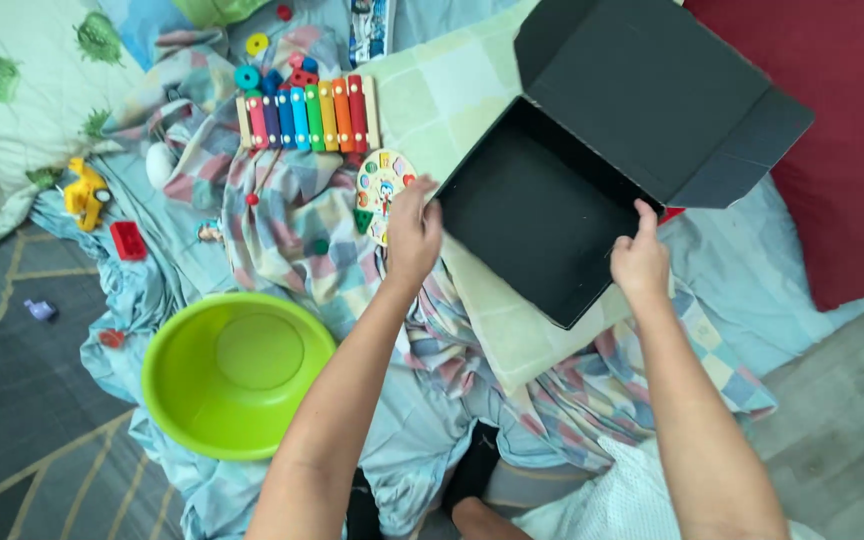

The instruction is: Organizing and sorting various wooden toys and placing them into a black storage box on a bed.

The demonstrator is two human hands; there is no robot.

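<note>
On the bedding, both hands [414, 235] [640, 262] at an open black box [537, 215], fingertips hidden.

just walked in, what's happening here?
A person holds an open black box by both sides: left hand on its left edge, right hand on its right edge. The box is empty, lid flap up. Nearby on the blankets lie a toy xylophone, a toy clock and a green basin.
</note>
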